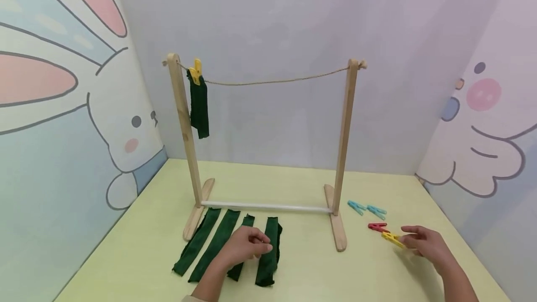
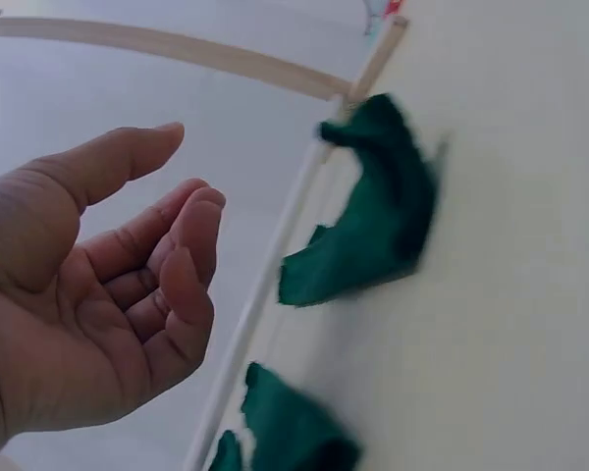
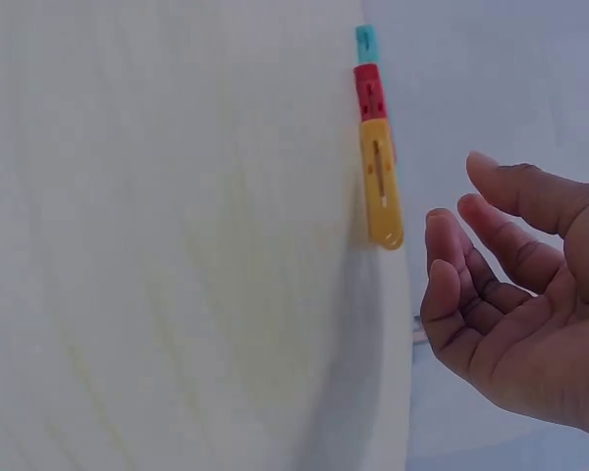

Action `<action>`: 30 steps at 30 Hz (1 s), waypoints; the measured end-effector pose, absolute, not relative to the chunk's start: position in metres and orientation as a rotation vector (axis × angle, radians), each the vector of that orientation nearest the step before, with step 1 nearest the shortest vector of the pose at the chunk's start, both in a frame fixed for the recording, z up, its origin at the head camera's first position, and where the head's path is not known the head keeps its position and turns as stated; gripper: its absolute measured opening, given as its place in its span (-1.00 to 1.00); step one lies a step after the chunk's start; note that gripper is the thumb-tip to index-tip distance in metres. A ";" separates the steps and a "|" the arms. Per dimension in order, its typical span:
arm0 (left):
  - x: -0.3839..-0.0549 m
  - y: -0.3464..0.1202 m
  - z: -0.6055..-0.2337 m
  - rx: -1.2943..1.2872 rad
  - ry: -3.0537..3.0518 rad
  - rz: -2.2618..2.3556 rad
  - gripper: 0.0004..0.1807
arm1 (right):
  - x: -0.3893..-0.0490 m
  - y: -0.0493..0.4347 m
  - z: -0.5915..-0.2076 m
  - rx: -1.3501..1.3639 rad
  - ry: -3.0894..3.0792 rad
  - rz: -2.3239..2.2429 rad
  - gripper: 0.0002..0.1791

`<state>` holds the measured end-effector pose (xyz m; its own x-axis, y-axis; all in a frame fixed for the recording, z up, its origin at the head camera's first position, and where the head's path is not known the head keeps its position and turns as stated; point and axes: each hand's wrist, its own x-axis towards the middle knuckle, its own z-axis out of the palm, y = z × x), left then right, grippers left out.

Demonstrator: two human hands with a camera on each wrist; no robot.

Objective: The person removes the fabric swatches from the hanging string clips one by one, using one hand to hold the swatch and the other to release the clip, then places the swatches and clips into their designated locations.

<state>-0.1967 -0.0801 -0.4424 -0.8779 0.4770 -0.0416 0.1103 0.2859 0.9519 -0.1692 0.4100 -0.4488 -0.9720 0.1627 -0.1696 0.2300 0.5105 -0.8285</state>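
Observation:
My left hand hovers over the right-hand pair of dark green cloth strips. Its fingers are loosely bent, and in the left wrist view a gap shows between thumb and fingertips with nothing held. Beside a yellow clothespin is my right hand. In the right wrist view, its relaxed fingers are apart from that yellow clothespin. A red clothespin lies just beyond the yellow one. Further back are two light-blue clothespins.
A wooden rack with a string line stands at the back. One green cloth hangs at its left end under a yellow clothespin. A white rod joins the feet. Printed panels flank the table.

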 end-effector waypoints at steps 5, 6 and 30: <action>-0.206 -0.097 -0.427 0.530 2.311 1.702 -0.72 | -0.166 0.389 -0.434 0.201 2.666 -1.493 -0.36; -0.208 -0.101 -0.423 0.531 2.321 1.729 -0.72 | -0.167 0.385 -0.430 0.174 2.676 -1.496 -0.37; -0.238 -0.158 -0.363 0.312 2.630 1.905 -0.61 | -0.188 0.334 -0.356 -0.377 2.834 -1.578 -0.51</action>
<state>-0.2383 -0.1583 -0.3630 -0.9745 0.0837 0.2084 0.2241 0.3024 0.9265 -0.1883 0.3338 -0.3562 -0.9657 -0.1402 0.2185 -0.2596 0.5083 -0.8211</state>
